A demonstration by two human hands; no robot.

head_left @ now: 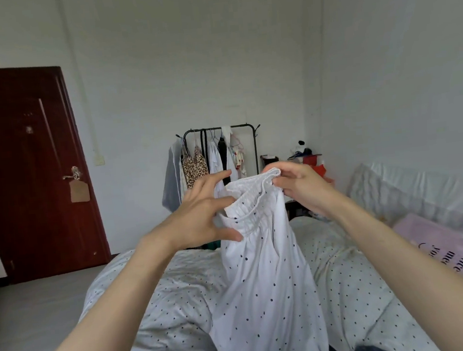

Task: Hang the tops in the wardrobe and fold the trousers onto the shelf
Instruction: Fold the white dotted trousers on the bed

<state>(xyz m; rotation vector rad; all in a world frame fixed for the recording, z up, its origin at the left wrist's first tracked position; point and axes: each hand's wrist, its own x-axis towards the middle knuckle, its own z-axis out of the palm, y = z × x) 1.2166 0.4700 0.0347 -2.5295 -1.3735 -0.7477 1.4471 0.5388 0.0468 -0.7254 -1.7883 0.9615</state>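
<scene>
Your right hand pinches the gathered elastic waistband of the white dotted trousers between thumb and curled fingers, holding it up at the level of the far clothes rack. Your left hand is spread beside the other side of the same waistband — thumb low against the fabric, fingers fanned and only slightly bent, the upper fingertips reaching toward the band's top edge; it touches the cloth but does not plainly clasp it. The waistband hangs open between the two hands, its smocked rim tilted down toward your left.

From the waistband the trousers fall straight down in front of you, the lower part draping onto the bed, whose cover bears the same dark-dot pattern on white. A pink pillow with dark lettering lies on the bed to your right, against a white padded headboard.

Beyond the foot of the bed stands a black clothes rack against the white wall — on it hang a grey garment, leopard-print tops, and several white and dark pieces. A dark red door stands to the left, a tag hanging from its handle.
</scene>
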